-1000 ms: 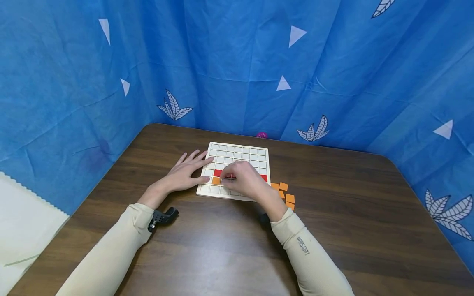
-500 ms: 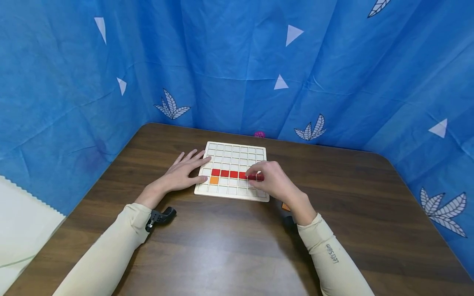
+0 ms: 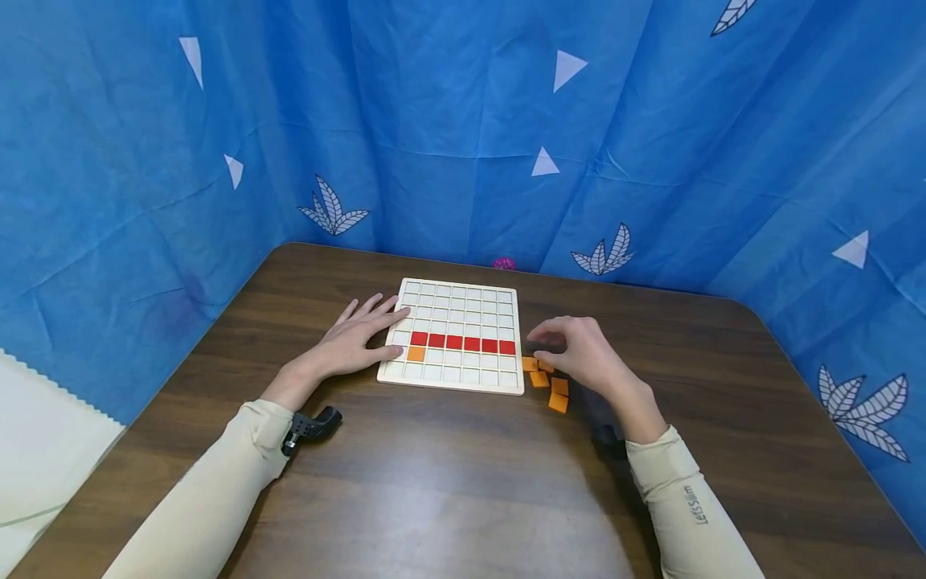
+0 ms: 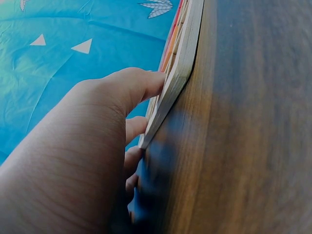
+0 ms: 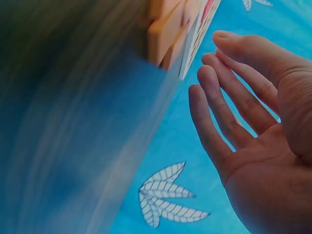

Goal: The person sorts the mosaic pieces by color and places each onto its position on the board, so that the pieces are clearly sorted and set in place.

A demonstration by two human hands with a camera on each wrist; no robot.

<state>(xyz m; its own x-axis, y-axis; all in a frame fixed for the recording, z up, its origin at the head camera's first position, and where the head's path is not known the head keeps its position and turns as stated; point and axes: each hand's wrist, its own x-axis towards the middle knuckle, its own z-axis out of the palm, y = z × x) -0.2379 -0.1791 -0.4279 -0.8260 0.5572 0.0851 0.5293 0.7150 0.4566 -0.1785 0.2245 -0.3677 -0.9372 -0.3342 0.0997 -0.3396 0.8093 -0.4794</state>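
Note:
A pale grid board [image 3: 463, 301] lies on the table, with a row of several red square tiles [image 3: 453, 342] across it. One orange tile [image 3: 415, 353] sits in the row below, at the left. My left hand [image 3: 350, 342] rests at the board's left edge, its fingers spread and thumb touching the rim; the left wrist view shows the thumb [image 4: 141, 85] on that edge. Just right of the board, my right hand [image 3: 586, 354] hovers over several loose orange tiles [image 3: 539, 379]. Its fingers are relaxed and hold nothing, as the right wrist view shows of the right hand [image 5: 253, 112].
The dark wooden table [image 3: 448, 474] stretches out around the board. A blue curtain [image 3: 448, 121] hangs behind and at both sides. A black wrist mount [image 3: 314, 426] is strapped at the left wrist. White cloth [image 3: 43, 434] shows at the far left.
My right hand has moved right, from over the board to above the loose orange tiles, uncovering the red row and the cells below it. My left hand has stayed at the board's edge.

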